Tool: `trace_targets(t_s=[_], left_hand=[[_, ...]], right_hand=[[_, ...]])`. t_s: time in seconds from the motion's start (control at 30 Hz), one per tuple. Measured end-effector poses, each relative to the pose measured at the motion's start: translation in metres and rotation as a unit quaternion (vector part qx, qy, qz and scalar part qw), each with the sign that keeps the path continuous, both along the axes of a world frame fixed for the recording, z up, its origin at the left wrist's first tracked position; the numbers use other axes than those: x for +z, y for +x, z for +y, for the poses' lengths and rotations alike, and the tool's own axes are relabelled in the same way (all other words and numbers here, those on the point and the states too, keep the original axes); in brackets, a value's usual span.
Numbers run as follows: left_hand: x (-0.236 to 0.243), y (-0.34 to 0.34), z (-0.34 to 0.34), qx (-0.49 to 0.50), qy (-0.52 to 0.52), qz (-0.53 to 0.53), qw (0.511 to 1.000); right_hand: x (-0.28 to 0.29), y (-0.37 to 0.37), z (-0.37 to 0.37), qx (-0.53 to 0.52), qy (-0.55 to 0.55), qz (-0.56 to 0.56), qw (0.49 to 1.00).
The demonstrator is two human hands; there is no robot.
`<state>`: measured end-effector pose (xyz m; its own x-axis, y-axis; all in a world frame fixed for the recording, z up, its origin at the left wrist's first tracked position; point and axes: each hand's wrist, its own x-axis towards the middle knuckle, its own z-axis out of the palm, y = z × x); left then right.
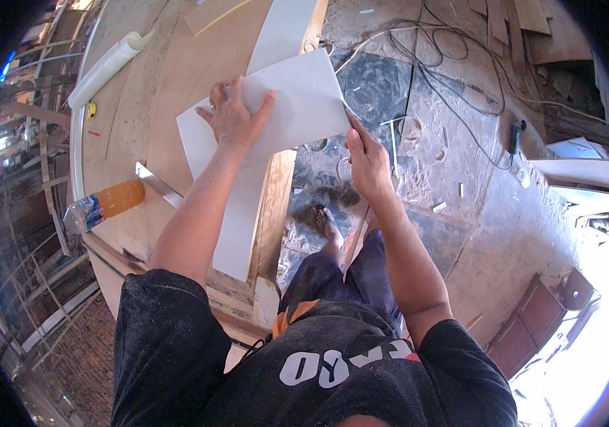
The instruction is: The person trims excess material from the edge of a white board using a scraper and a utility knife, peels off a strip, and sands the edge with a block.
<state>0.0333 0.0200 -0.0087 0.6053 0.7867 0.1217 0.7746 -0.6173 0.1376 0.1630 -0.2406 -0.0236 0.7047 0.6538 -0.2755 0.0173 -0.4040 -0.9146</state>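
A white rectangular board [297, 99] lies tilted over the edge of the wooden worktable, its right end sticking out past the side. My left hand [237, 117] rests flat on the board's top, fingers spread. At the board's right-hand edge, my right hand [370, 160] is closed around a slim dark tool [352, 119]; its exact kind is hard to make out. The tool's tip meets the board's corner edge. Beneath the board runs a longer white panel [237, 242] along the table's side.
On the worktable [166, 92] are a plastic bottle of orange liquid [109, 205], a metal ruler-like strip [159, 183], a white roll [105, 70] and a small yellow tape measure [91, 111]. Black cables [454, 64] coil across the dusty floor, with wood scraps [518, 28] beyond.
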Motion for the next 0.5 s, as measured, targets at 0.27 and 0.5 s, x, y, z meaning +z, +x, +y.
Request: trace_targets(t_s=[0.27,0.5], left_hand=[[0.002,0.004,-0.003,0.002,0.013,0.010,1.000],[0.004,0.000,-0.002,0.016,0.008,0.018,1.000]], right_hand=[[0.009,0.029,0.043,-0.009,0.014,0.010,1.000],[0.020,0.050,0.089,-0.001,-0.017,-0.003,1.000]])
